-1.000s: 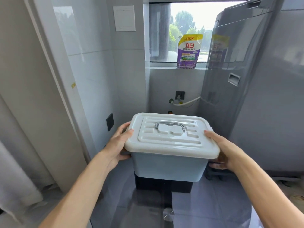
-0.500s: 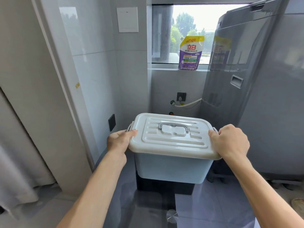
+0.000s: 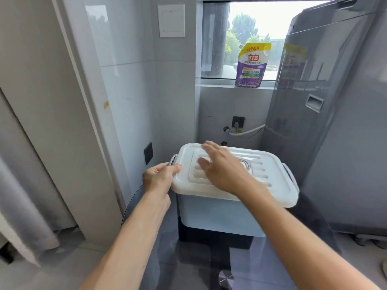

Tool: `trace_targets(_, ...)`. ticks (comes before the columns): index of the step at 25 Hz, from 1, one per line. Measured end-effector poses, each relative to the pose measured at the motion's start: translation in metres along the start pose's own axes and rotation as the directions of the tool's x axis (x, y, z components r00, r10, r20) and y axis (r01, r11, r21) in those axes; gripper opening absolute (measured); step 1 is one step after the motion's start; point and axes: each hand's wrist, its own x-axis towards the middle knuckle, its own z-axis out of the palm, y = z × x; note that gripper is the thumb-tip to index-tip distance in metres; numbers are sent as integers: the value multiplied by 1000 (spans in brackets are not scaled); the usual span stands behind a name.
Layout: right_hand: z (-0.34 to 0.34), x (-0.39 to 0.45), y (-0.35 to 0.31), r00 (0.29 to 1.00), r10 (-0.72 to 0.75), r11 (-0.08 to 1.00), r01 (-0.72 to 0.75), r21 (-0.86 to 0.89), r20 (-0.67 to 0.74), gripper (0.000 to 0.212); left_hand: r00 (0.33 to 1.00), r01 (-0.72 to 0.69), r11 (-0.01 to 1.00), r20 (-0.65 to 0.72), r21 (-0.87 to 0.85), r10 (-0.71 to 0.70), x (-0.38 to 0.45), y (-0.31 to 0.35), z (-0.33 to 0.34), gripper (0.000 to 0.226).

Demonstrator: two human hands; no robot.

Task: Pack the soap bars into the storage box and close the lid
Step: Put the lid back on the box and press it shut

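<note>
In a grey-tiled laundry corner, the lidded box point(image 3: 219, 214) sat on a glass worktop point(image 3: 188, 266) beside a washer point(image 3: 335, 132). The left hand point(image 3: 159, 177) gripped the lid point(image 3: 272, 176) edge; the right hand point(image 3: 222, 168), fingers spread, hovered blurred above it.

Both forearms are bare to the frame's edge, and the hands point(image 3: 222, 166) wear no gloves.

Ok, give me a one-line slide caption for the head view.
Left hand grips the white lid's left edge while the right hand reaches across the closed storage box.
</note>
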Motion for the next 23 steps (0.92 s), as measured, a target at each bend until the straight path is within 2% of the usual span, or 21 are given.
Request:
trace_targets(2, 31, 7, -24, 992, -80, 992, 90, -93, 100, 49, 1000, 2, 1000, 12, -11, -2, 4, -2, 0, 18)
trace_targets(4, 46, 8, -22, 988, -110, 978, 127, -166, 107, 49, 1000, -1, 1000, 3, -27, 1, 7, -5, 0, 19)
trace_targets(7, 45, 7, -17, 989, -111, 978, 126, -164, 98, 48, 999, -50, 999, 9, 9, 50, 3, -5, 4, 31)
trace_targets(9, 44, 13, -20, 987, -121, 977, 137, -165, 105, 49, 997, -80, 996, -8, 36, 81, 2, -3, 7, 30)
trace_targets(11, 45, 12, -22, 986, -106, 978, 126, -163, 129, 49, 994, -111, 989, -8, 101, 112, -1, -3, 7, 29)
trace_targets(17, 41, 7, -24, 984, -120, 979, 140, -150, 132, 45, 968, -230, 898, 179, 375, 173, 2, 1, -9, 18)
trace_targets(18, 37, 5, -26, 985, -126, 984, 139, -111, 117, 43, 968, -233, 882, 181, 410, 172, 5, 3, -13, 19)
trace_targets(20, 22, -3, -25, 989, -142, 988, 144, -51, 36, 41, 968, -221, 903, 198, 368, 156, 3, 6, -15, 13)
trace_targets(23, 3, -36, -16, 967, -184, 979, 196, 52, -176, 35, 945, -281, 901, 261, 330, 199, -32, 2, -22, 10)
